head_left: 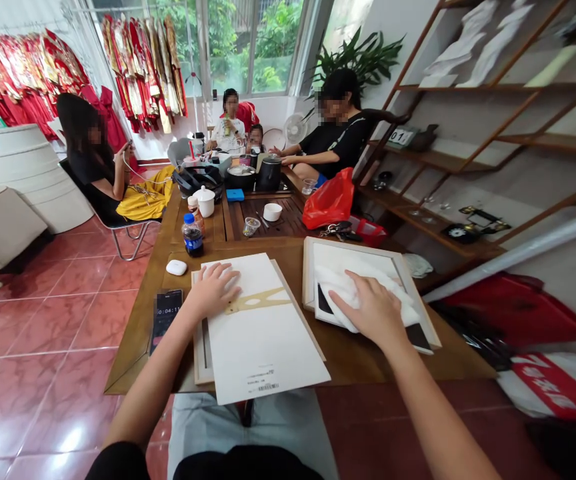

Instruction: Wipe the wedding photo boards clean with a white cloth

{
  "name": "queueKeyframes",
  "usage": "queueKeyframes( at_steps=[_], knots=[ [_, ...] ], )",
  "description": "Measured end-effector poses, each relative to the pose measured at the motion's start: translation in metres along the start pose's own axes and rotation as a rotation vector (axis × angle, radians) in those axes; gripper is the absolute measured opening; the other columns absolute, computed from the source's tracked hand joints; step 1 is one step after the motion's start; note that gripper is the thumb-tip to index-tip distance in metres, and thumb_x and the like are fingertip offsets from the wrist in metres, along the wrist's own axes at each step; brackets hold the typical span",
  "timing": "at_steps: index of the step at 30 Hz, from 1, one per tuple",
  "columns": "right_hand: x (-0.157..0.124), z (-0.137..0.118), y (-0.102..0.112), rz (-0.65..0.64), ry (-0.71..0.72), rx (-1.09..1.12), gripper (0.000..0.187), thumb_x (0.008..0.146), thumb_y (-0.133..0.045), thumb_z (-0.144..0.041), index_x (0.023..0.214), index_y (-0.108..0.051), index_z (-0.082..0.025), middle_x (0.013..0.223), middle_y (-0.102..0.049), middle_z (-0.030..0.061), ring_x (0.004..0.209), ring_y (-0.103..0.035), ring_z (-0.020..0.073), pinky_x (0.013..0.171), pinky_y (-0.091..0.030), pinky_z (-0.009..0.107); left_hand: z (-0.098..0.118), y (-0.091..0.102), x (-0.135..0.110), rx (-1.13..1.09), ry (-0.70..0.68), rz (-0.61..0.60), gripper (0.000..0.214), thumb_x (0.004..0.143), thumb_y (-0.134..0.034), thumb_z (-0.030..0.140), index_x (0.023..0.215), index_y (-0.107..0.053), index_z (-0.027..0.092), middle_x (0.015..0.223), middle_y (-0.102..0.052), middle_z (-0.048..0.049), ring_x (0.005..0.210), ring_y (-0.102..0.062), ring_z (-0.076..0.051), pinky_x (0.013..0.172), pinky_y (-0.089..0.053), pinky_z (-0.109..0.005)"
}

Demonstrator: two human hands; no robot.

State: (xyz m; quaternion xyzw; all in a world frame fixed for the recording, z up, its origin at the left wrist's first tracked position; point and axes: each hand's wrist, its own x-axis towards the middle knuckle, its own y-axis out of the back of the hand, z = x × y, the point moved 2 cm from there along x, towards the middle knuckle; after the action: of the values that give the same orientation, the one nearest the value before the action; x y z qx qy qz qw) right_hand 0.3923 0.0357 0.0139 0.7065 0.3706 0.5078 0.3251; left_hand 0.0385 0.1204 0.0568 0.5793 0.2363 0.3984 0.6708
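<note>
My left hand (214, 289) lies spread on a white board (248, 347) with small print and a barcode at its near end. A flat tan strip with cut-outs (263, 298) lies across the board, close to my fingertips. Under the board, the edge of a pale wooden frame (202, 367) shows. On the right, my right hand (368, 303) rests with fingers apart on soft white wrapping sheet (401, 303). That sheet lies over another pale wooden frame (309, 267) with a dark panel partly showing. The undersides of my right fingers are hidden.
Left of the board are a phone (167, 313) showing a timer, a white earbud case (177, 267) and a dark drink bottle (193, 235). A red plastic bag (331, 200), a white cup (273, 212) and keys stand farther back. Several people sit around the table; shelves line the right.
</note>
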Motion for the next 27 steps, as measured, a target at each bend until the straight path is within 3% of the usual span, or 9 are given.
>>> queueKeyframes(
  at_steps=[7,11,14,15,16,19,20,23,27],
  knots=[
    [0.008,0.008,0.008,0.077,0.015,0.146,0.038,0.092,-0.055,-0.050,0.121,-0.069,-0.029,0.106,-0.066,0.0091,0.107,-0.064,0.0364,0.096,-0.048,0.061,-0.002,-0.008,-0.004,-0.048,-0.034,-0.062,0.041,0.107,-0.040,0.040,0.144,-0.054,0.028,0.157,-0.048,-0.0071,0.149,-0.037,-0.028,0.124,-0.019,-0.063],
    [0.003,0.003,0.030,0.266,0.019,0.294,0.036,0.096,-0.055,-0.044,0.123,-0.066,-0.024,0.107,-0.064,0.0117,0.103,-0.064,0.0310,0.092,-0.053,0.047,0.000,-0.011,-0.005,-0.065,-0.023,-0.072,0.042,0.108,-0.035,0.032,0.145,-0.053,0.028,0.159,-0.046,-0.0051,0.151,-0.035,-0.027,0.124,-0.018,-0.062],
    [-0.012,-0.019,0.052,0.325,0.093,0.389,0.033,0.095,-0.059,-0.041,0.124,-0.065,-0.026,0.110,-0.063,0.0111,0.105,-0.064,0.0296,0.094,-0.053,0.047,0.002,-0.012,-0.006,-0.065,-0.011,-0.089,0.043,0.108,-0.034,0.030,0.147,-0.052,0.028,0.161,-0.044,-0.0046,0.151,-0.034,-0.027,0.124,-0.018,-0.062],
    [-0.017,-0.032,0.060,0.298,0.166,0.424,0.030,0.093,-0.062,-0.038,0.121,-0.066,-0.027,0.110,-0.064,0.0100,0.105,-0.064,0.0288,0.095,-0.053,0.047,0.002,-0.012,-0.006,-0.061,-0.008,-0.093,0.043,0.108,-0.033,0.030,0.147,-0.051,0.028,0.161,-0.043,-0.0046,0.152,-0.033,-0.027,0.125,-0.018,-0.062],
    [-0.024,-0.048,0.066,0.262,0.325,0.457,0.032,0.090,-0.066,-0.035,0.121,-0.066,-0.027,0.113,-0.065,0.0106,0.105,-0.065,0.0292,0.095,-0.053,0.049,0.003,-0.012,-0.006,-0.054,-0.006,-0.095,0.044,0.108,-0.033,0.030,0.147,-0.051,0.028,0.161,-0.043,-0.0045,0.152,-0.033,-0.027,0.125,-0.018,-0.061],
    [-0.044,-0.100,0.073,-0.004,0.754,0.381,0.041,0.092,-0.061,-0.029,0.133,-0.062,-0.027,0.122,-0.063,0.0115,0.115,-0.062,0.0297,0.102,-0.047,0.053,0.004,-0.013,-0.006,-0.025,-0.002,-0.090,0.043,0.107,-0.034,0.030,0.147,-0.051,0.029,0.162,-0.043,-0.0042,0.152,-0.033,-0.027,0.125,-0.018,-0.061],
    [-0.050,-0.115,0.071,-0.063,0.821,0.331,0.043,0.092,-0.058,-0.024,0.135,-0.061,-0.027,0.120,-0.064,0.0105,0.115,-0.062,0.0276,0.104,-0.045,0.053,0.004,-0.014,-0.007,-0.018,-0.005,-0.087,0.043,0.107,-0.034,0.029,0.147,-0.051,0.030,0.162,-0.043,-0.0042,0.152,-0.033,-0.027,0.125,-0.019,-0.060],
    [-0.060,-0.145,0.062,-0.217,0.855,0.252,0.046,0.090,-0.056,-0.019,0.135,-0.061,-0.028,0.116,-0.066,0.0097,0.114,-0.062,0.0258,0.108,-0.039,0.056,0.003,-0.015,-0.007,-0.003,-0.019,-0.075,0.044,0.107,-0.035,0.029,0.148,-0.051,0.030,0.161,-0.043,-0.0045,0.151,-0.034,-0.027,0.124,-0.021,-0.061],
    [-0.064,-0.159,0.051,-0.274,0.730,0.194,0.065,0.083,-0.067,-0.041,0.145,-0.053,-0.025,0.139,-0.057,0.0159,0.132,-0.050,0.0358,0.112,-0.033,0.062,0.004,-0.015,-0.007,0.007,-0.027,-0.069,0.044,0.107,-0.035,0.029,0.148,-0.050,0.029,0.161,-0.044,-0.0054,0.151,-0.035,-0.028,0.123,-0.023,-0.061]
  ],
)
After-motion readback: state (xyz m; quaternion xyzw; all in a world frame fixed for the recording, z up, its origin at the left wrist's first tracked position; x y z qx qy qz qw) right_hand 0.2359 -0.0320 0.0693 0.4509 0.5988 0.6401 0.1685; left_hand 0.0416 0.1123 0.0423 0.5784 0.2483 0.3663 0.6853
